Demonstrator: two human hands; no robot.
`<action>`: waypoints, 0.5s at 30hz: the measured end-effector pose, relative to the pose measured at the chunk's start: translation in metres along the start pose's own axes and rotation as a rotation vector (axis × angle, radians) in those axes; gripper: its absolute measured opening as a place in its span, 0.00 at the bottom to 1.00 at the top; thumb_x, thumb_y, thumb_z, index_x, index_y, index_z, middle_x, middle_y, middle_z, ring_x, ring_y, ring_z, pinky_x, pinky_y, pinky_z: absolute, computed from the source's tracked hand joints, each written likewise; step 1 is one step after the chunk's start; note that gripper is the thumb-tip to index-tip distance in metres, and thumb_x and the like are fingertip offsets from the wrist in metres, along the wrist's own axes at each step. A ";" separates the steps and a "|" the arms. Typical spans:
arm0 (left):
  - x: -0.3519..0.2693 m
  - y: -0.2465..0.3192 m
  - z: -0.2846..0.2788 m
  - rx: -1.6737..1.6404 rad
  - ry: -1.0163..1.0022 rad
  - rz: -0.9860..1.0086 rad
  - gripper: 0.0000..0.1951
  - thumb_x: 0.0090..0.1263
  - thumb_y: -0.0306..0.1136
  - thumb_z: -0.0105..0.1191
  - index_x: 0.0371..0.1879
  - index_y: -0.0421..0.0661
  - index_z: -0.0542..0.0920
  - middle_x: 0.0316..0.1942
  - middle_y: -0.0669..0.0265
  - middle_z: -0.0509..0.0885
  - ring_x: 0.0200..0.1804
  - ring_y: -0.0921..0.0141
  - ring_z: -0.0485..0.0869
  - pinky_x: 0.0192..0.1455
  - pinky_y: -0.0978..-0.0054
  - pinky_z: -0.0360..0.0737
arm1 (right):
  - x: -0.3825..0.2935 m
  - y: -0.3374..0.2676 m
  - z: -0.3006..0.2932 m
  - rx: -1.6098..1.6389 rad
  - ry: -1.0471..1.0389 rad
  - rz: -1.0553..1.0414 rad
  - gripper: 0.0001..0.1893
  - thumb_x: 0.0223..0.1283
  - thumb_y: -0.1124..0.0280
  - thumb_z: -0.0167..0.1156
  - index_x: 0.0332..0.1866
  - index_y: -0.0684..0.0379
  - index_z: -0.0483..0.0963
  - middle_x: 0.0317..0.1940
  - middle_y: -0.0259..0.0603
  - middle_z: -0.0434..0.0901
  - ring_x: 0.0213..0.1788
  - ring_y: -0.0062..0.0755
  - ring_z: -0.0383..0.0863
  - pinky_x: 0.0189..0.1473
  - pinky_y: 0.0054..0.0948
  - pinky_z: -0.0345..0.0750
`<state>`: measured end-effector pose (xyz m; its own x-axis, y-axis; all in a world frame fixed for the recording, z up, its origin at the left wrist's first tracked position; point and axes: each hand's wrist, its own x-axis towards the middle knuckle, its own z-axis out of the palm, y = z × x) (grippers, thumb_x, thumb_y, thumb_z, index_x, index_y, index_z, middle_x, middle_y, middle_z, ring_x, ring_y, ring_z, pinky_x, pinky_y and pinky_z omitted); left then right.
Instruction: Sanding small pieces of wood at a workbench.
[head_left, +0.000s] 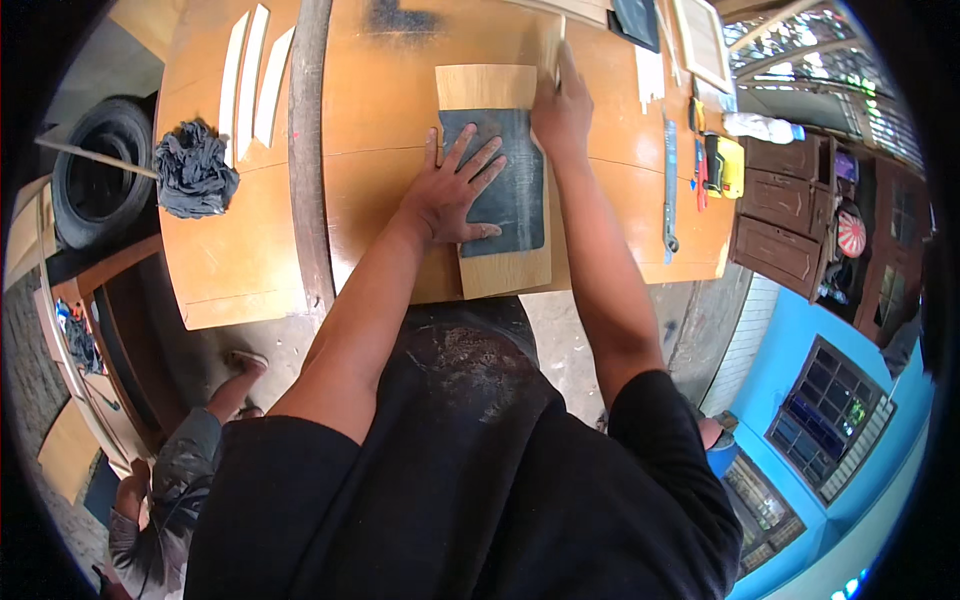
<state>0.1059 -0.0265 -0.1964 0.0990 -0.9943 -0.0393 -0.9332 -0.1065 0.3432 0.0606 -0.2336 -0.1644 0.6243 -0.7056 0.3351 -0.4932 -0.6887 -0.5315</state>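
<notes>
A dark grey sheet, perhaps sandpaper, lies over a light wooden board on the orange tabletop. Spread flat across the sheet's left part is my left hand, fingers apart, with nothing in it. Pale dust streaks run down the right part of the sheet. My right hand, beside the board's upper right edge, is closed around a narrow light wooden piece, which stands on edge and is partly blurred.
A dark wooden beam crosses the table. Left of it lie a black cloth and wood strips. At right are a flat metal tool, a yellow tape measure and a plastic bottle. Another person is at lower left.
</notes>
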 end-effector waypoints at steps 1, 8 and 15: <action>0.002 0.001 0.001 -0.018 0.045 0.010 0.50 0.55 0.72 0.54 0.76 0.55 0.60 0.80 0.66 0.50 0.81 0.53 0.40 0.75 0.30 0.37 | -0.017 0.006 -0.017 0.214 -0.029 0.072 0.29 0.63 0.73 0.57 0.71 0.64 0.64 0.44 0.55 0.82 0.43 0.50 0.82 0.46 0.41 0.76; -0.010 0.000 0.002 -0.073 0.155 0.026 0.45 0.63 0.65 0.53 0.77 0.57 0.56 0.81 0.64 0.44 0.81 0.53 0.39 0.75 0.32 0.35 | -0.133 -0.024 -0.121 1.435 -0.296 0.711 0.24 0.74 0.67 0.49 0.73 0.58 0.61 0.33 0.31 0.75 0.26 0.19 0.72 0.34 0.24 0.72; -0.071 0.057 -0.036 -0.191 0.452 0.004 0.40 0.64 0.64 0.53 0.74 0.57 0.64 0.79 0.52 0.49 0.79 0.44 0.44 0.74 0.31 0.37 | -0.139 -0.040 -0.148 1.951 -0.538 0.709 0.27 0.75 0.65 0.48 0.75 0.56 0.57 0.31 0.31 0.74 0.23 0.20 0.69 0.32 0.23 0.69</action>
<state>0.0580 0.0381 -0.1397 0.2746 -0.8920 0.3592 -0.8582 -0.0589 0.5099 -0.0962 -0.1324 -0.0746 0.9038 -0.3545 -0.2396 0.2119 0.8574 -0.4691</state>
